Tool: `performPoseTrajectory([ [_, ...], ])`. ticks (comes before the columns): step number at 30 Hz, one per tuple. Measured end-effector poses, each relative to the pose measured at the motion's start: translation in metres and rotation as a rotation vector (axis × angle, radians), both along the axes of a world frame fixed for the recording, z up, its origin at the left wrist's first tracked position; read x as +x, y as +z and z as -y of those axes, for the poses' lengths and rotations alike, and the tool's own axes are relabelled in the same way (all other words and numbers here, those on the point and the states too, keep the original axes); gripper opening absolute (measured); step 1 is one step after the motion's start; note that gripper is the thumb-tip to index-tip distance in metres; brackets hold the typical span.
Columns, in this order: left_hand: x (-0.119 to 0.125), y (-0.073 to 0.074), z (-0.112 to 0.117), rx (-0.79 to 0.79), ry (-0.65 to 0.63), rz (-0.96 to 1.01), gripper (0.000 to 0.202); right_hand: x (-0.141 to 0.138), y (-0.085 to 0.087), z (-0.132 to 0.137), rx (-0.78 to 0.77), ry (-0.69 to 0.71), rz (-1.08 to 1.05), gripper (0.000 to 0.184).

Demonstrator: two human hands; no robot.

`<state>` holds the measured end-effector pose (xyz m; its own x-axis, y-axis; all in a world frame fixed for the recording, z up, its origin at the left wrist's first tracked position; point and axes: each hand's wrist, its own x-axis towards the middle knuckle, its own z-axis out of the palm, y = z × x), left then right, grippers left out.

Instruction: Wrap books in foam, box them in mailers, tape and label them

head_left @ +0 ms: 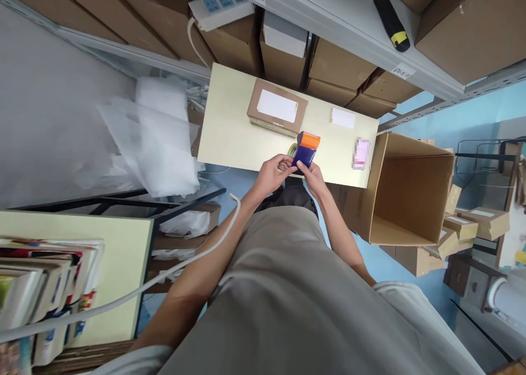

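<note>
My left hand and my right hand meet over the near edge of a pale yellow table. Together they grip a blue tape dispenser with an orange top, fingers curled round its lower end. A roll of tape shows just behind the left fingers. Further back on the table lies a closed cardboard parcel with a white label. A loose white label and a small pink item lie to the right.
An open empty cardboard box stands right of the table, with small boxes beyond it. Shelves with cartons, a power strip and a yellow-black knife rise behind. Plastic wrap piles at the left; books lie nearby.
</note>
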<state>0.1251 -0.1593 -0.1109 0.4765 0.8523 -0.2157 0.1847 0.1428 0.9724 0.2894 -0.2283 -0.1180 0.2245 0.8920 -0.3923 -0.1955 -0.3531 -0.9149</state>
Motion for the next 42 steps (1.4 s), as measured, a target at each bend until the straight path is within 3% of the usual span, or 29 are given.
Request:
performPoseTrajectory([
  [4,-0.015,0.017,0.003,0.048,-0.022,-0.024,0.050,-0.002,0.013,0.003,0.027,0.040,0.090,0.080],
  [11,-0.023,0.048,-0.002,0.159,0.183,0.084,0.055,0.007,0.041,0.030,0.107,0.201,0.461,0.070],
  [17,-0.027,0.072,-0.015,0.153,0.088,0.094,0.042,0.017,0.048,0.043,0.185,0.359,0.697,0.059],
  [22,-0.034,0.083,-0.023,0.132,0.015,0.052,0.035,0.026,0.058,0.045,0.186,0.477,0.749,0.054],
  [28,-0.036,0.083,-0.028,0.073,-0.100,-0.017,0.033,0.030,0.075,0.053,0.098,0.489,0.564,0.049],
  [36,-0.031,0.068,-0.025,0.032,-0.168,-0.053,0.034,0.035,0.066,0.063,0.039,0.508,0.608,0.040],
  [42,-0.027,0.063,-0.024,-0.032,-0.158,-0.066,0.040,0.035,0.070,0.066,-0.030,0.503,0.602,0.040],
])
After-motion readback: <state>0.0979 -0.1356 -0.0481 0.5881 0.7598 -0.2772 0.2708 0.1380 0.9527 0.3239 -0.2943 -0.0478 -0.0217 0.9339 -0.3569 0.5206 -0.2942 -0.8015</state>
